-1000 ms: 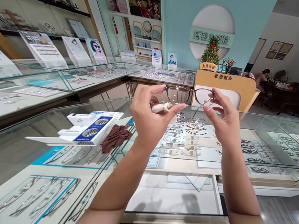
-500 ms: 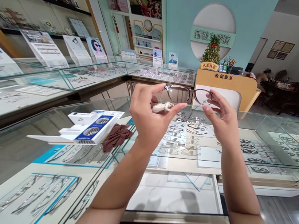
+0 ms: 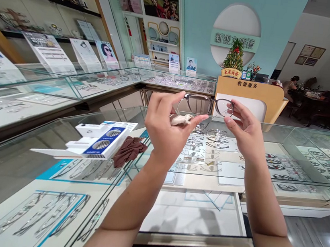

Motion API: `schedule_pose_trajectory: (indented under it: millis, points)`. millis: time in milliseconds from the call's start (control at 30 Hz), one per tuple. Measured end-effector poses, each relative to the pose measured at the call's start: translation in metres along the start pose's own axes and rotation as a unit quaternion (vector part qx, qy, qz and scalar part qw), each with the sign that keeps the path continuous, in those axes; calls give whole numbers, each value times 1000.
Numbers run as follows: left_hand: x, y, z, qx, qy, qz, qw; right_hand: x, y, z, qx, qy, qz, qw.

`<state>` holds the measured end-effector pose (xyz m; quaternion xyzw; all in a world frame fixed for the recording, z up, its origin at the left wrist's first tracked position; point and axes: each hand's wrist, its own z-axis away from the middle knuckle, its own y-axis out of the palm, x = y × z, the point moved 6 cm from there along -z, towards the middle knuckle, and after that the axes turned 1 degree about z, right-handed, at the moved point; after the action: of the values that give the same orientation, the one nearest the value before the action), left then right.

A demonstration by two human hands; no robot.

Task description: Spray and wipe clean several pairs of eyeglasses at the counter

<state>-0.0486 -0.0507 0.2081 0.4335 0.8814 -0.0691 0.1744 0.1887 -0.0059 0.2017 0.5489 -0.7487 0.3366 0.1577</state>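
A pair of dark-rimmed glasses (image 3: 213, 101) is held up in front of me, between both hands. My left hand (image 3: 168, 120) grips the left side of the frame and also has a crumpled whitish cloth (image 3: 180, 120) in its palm. The fingers and thumb of my right hand (image 3: 243, 127) pinch the frame's right end. Below and left, a brown cloth (image 3: 129, 151) lies on the glass counter (image 3: 70, 127) against a blue and white box (image 3: 106, 142).
Glass display cases with rows of spectacles (image 3: 287, 177) surround me. An open white drawer (image 3: 194, 220) is below my hands. A wooden cashier desk (image 3: 273, 98) with a plant (image 3: 234, 59) stands ahead. A person (image 3: 291, 88) sits at the far right back.
My left hand has shifted very slightly right, and the glasses have turned slightly. Both hands keep their hold on them.
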Motion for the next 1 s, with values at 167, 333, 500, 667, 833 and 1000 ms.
schedule_pose_trajectory:
  millis: [167, 333, 500, 667, 833, 1000]
  points:
    - [9, 3, -2, 3, -15, 17, 1000, 16, 2, 4, -53, -51, 66, 995]
    - [29, 14, -5, 1, -40, 44, 998, 50, 4, 17, -166, -133, 169, 962]
    - [42, 29, 1, 23, -48, 53, 997, 61, 12, 23, -190, -175, 206, 944]
    - [39, 34, 7, -15, -25, 27, 999, 59, 20, 23, -171, -156, 231, 945]
    - [35, 25, 9, -71, -12, -14, 997, 50, 21, 20, -146, -119, 168, 968]
    - [31, 17, 12, -87, 6, -22, 996, 27, 23, 11, -80, -59, 67, 993]
